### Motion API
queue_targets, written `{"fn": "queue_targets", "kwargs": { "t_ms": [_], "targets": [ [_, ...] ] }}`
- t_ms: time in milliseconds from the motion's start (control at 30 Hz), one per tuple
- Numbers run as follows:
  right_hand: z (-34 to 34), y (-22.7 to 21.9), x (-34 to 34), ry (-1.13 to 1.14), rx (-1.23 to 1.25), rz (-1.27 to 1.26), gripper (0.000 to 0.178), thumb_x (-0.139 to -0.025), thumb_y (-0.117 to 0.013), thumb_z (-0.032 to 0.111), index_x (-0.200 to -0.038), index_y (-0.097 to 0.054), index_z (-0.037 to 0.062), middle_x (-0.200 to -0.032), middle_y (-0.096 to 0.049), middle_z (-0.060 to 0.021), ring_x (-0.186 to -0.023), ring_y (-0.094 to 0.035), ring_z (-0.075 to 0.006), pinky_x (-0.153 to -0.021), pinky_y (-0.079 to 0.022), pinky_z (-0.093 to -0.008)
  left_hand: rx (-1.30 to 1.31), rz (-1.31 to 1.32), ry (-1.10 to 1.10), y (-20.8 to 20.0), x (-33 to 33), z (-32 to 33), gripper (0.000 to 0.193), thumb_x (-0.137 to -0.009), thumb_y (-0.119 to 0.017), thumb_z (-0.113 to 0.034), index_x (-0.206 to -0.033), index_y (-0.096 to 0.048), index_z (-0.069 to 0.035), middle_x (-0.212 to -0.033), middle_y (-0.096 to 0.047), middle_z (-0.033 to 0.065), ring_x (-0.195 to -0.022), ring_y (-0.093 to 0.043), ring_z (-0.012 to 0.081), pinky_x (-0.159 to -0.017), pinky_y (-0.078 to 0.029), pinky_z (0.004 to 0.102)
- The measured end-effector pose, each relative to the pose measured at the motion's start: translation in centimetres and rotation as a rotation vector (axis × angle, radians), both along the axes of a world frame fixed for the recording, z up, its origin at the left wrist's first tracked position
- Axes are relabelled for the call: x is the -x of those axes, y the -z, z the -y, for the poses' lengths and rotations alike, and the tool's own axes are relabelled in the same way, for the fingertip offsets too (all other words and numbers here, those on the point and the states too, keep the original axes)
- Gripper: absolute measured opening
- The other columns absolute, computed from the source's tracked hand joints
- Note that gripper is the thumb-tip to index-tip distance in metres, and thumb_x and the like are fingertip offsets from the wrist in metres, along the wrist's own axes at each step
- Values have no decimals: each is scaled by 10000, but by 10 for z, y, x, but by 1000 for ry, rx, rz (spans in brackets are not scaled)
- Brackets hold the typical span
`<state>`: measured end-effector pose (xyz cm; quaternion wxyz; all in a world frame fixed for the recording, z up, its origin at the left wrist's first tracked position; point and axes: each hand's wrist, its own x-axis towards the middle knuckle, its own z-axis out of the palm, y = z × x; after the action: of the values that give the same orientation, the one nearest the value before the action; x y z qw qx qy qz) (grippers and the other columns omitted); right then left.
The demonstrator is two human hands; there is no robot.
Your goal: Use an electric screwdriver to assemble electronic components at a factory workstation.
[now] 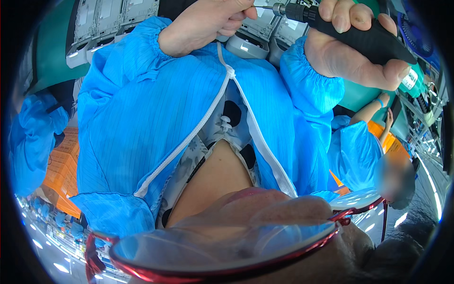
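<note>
At the top right my right hand is wrapped round a black powered screwdriver, its thin metal bit pointing left. My left hand is closed, its fingertips pinched together at the end of the bit. Whether a small part sits between those fingers is hidden. Below and between the hands lie several pale grey plastic housings, side by side in a row. More such housings lie to the left of my left wrist, on a green mat.
A blue fan stands at the far right, near a green bottle with a white label. Orange crates are stacked at the left. Co-workers in blue smocks are on the left and on the right.
</note>
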<state>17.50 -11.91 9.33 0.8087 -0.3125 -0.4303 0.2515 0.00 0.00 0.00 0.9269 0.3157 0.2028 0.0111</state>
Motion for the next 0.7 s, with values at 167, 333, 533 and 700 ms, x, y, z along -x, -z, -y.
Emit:
{"fn": "queue_targets", "kwargs": {
  "t_ms": [167, 333, 533, 700],
  "targets": [
    [0, 15, 3, 67, -97, 110, 628, -983, -531, 652, -1305, -571, 114, -873, -612, -62, -630, -547, -180, -613, -483, -373, -289, 26, 17, 6, -4, -3, 402, -1105, -510, -380, -1079, -659, -8, -671, -423, -60, -561, -328, 53, -508, -282, 214],
    [15, 6, -2, -65, 38, 202, 623, -980, -557, 630, -1283, -564, 87, -860, -607, -79, -641, -583, -198, -616, -506, -404, -232, 53, -228, -12, 4, -15, 338, -1094, -524, -228, -1283, -583, 47, -853, -537, -1, -722, -474, 103, -662, -418, 238],
    [32, 51, 26, 27, 239, -30, 593, -912, -754, 490, -1232, -540, 39, -897, -625, -120, -693, -622, -253, -686, -541, -431, -16, 64, -330, -3, 12, -39, 239, -1086, -522, -141, -1255, -595, 12, -1062, -707, 111, -968, -725, 208, -869, -621, 312],
    [28, 72, 39, -49, 313, -119, 647, -833, -859, 463, -1192, -520, 44, -898, -617, -116, -727, -624, -246, -699, -545, -420, -2, 73, -326, 1, 20, -36, 211, -1095, -525, -198, -1136, -631, -20, -995, -714, 85, -941, -721, 191, -846, -619, 306]
  ]
}}
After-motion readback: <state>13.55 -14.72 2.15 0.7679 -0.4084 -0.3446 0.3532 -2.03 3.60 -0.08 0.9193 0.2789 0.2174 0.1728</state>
